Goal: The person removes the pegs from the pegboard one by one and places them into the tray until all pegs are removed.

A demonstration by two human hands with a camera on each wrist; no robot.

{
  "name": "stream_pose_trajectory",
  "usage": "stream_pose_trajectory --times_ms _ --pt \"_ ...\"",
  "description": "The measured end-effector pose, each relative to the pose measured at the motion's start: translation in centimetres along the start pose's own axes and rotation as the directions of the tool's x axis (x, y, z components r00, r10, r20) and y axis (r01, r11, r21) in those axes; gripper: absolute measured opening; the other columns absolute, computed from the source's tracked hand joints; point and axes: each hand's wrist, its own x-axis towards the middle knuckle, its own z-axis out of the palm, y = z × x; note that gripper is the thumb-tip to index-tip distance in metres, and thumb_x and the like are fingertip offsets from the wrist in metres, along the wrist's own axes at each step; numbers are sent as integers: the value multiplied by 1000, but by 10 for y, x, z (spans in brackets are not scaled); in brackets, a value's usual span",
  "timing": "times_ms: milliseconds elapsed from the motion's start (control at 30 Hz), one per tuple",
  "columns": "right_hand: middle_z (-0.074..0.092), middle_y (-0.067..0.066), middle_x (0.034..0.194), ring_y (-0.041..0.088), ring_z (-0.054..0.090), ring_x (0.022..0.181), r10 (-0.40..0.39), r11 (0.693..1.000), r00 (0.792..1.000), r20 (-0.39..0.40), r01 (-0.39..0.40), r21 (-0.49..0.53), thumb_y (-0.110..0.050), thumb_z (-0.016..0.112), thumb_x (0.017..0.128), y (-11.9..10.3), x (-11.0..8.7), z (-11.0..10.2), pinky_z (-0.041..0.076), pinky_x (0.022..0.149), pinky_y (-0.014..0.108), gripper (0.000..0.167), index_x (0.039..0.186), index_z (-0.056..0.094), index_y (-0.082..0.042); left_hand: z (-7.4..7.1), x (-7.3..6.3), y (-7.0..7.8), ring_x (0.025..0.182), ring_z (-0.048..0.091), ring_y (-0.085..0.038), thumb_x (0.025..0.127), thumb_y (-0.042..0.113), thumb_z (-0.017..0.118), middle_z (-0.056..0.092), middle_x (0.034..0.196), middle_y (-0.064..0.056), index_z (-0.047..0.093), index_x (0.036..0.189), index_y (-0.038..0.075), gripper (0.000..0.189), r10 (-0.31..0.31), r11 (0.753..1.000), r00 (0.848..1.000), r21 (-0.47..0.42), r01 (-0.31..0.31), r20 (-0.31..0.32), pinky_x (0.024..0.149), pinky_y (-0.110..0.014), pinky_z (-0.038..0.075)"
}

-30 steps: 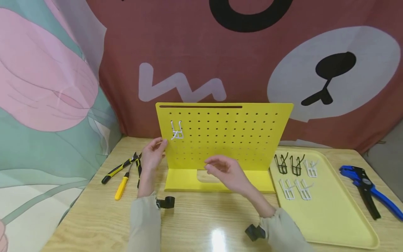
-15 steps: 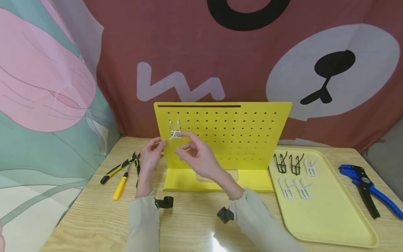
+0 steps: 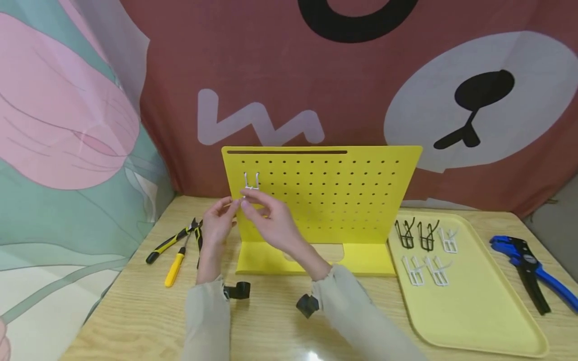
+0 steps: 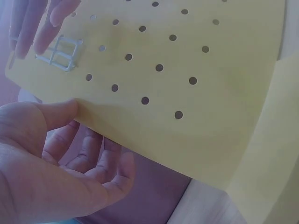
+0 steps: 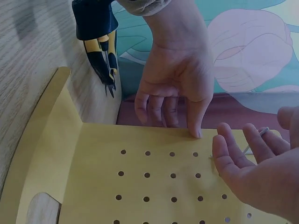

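A white wire hook (image 3: 252, 188) hangs in the upper left holes of the upright yellow pegboard (image 3: 361, 235). My right hand (image 3: 275, 225) is at the hook, its thumb and index finger pinching the end of the projecting prong; these fingers hide the hook's lower part in the head view. At the board's left edge, my left hand (image 3: 215, 225) grips the panel. In the left wrist view, the left thumb (image 4: 63, 114) lies on the front face while the other fingers curl behind the edge.
A pale yellow tray (image 3: 478, 316) on the right carries several black and white wire hooks. Blue-handled wire strippers (image 3: 526, 263) lie beyond it. Yellow-and-black pliers (image 3: 169, 244) and a yellow screwdriver (image 3: 174, 269) lie left of the board.
My right hand has moved left and up from in front of the board's middle to the hanging hook, and its fingers have closed on the prong. The left hand stays at the edge.
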Motion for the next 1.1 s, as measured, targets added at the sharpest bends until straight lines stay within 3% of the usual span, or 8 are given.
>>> stream_pose_trajectory --times_ms 267,467,700,1100 --pt "64 0 114 21 64 93 73 997 993 -95 -70 32 -33 59 97 -1 6 4 55 72 34 32 123 63 -15 1 1 0 92 55 -15 95 24 63 60 118 -11 61 119 5 31 -3 1000 1000 -3 3 -10 85 -38 48" --pt "69 3 106 15 64 95 16 1000 981 -193 -15 7 -25 62 95 2 10 3 52 82 29 25 113 67 -7 1 1 0 89 56 -14 95 24 62 61 118 -12 61 120 5 32 -3 1000 1000 9 3 -8 87 -39 48" --pt "68 3 112 15 61 107 -6 1000 987 -159 3 -16 -25 62 95 5 11 0 50 88 30 28 116 67 -7 1 1 0 90 55 -15 95 24 61 60 120 -13 61 122 5 33 -3 1000 1000 15 3 -7 87 -39 48" --pt "68 3 112 16 62 104 12 1000 996 -88 -11 6 -23 65 93 6 9 -5 50 88 29 28 115 68 -6 1 1 0 92 54 -12 95 26 62 61 114 -7 61 120 5 33 2 1000 1000 16 -2 -9 82 -34 47"
